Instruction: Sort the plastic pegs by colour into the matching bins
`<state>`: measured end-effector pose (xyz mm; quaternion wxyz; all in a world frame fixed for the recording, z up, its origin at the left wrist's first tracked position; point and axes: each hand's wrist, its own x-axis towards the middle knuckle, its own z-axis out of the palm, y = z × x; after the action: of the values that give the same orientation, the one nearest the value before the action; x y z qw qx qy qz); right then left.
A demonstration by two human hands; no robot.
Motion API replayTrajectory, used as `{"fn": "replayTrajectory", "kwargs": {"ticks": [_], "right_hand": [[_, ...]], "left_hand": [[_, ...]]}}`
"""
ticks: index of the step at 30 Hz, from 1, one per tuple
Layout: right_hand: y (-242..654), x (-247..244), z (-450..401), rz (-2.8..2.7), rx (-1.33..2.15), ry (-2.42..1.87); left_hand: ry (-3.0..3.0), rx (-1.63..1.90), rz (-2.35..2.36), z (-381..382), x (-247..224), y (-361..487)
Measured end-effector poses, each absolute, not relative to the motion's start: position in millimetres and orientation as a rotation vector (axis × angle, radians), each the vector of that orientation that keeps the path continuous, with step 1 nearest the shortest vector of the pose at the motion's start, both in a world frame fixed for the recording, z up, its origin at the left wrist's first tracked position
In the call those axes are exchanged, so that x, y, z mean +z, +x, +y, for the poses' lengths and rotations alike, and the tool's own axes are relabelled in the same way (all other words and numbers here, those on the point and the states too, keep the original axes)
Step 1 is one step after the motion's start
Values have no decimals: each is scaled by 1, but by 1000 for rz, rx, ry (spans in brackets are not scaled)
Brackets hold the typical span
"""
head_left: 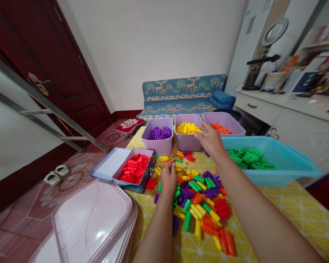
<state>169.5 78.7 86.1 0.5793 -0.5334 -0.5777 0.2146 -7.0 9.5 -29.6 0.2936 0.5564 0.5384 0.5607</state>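
My right hand (210, 140) is at the front right rim of the lilac bin (188, 141) of yellow tube pieces (186, 128). Its fingers are stretched out and nothing shows in them. Lower down, my left hand (168, 177) is over the far left of a mixed pile of small plastic tube pieces (197, 197), in purple, green, yellow, orange and red. Its fingers are curled together; what they hold, if anything, is hidden. Left of it, an opened tin box (144, 184) holds red tube pieces (134, 168).
Purple pieces (160, 133) fill a lilac bin (159, 147) at the left, orange pieces (220, 128) another lilac bin (237, 128) at the right. Green pieces (249, 158) lie in a blue tub (287, 164). Stacked clear lids (95, 219) lie front left on the yellow tablecloth (279, 215).
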Motion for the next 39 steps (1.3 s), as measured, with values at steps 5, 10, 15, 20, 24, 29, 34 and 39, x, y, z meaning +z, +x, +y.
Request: {"fn": "replayTrajectory", "kwargs": {"ticks": [5,10,15,20,24,29,34,39], "right_hand": [[149,42,39,-1602,748,-1281],[131,2,8,-1705,822,-1275],[129,-3,-3,-1676,715,-1293],[136,-2,-6,-1582,682,-1348],[146,-3,3,-1537,732,-1341],[158,30,33,-1631,883,-1345],[155,60,66,-1243,789,-1036],[148,28,71,-1743,540,-1502]], "left_hand": [[1463,1524,1380,7,-26,-7],[1537,1523,1306,4,-21,-5],[1600,1473,1282,1,-17,-2],[1614,1422,1367,1,-17,-2],[1505,1423,1382,1,-16,-2],[1464,1444,1370,1,-17,-2],[1393,1453,1352,5,-23,-2],[1395,1455,1348,6,-25,-2]]}}
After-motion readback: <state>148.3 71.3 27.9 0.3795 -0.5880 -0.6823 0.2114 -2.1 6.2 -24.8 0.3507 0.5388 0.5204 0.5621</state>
